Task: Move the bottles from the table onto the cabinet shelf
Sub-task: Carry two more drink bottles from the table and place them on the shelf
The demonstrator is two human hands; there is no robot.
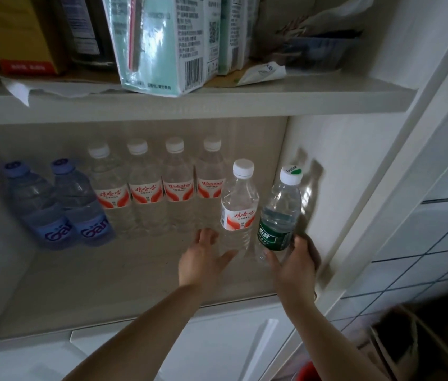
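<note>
Right hand (293,266) fingers curl around a green-labelled bottle (279,215) on the cabinet shelf (107,276). Left hand (203,261) fingers are spread, holding nothing, beside a red-labelled bottle (238,207).

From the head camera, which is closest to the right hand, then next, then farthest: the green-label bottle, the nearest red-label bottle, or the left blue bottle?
Measured from the right hand:
1. Green-label bottle, gripped by that hand at its base, at the shelf's right end.
2. Nearest red-label bottle, just left of the green one, by the left hand.
3. Left blue bottle, far left end of the row.
</note>
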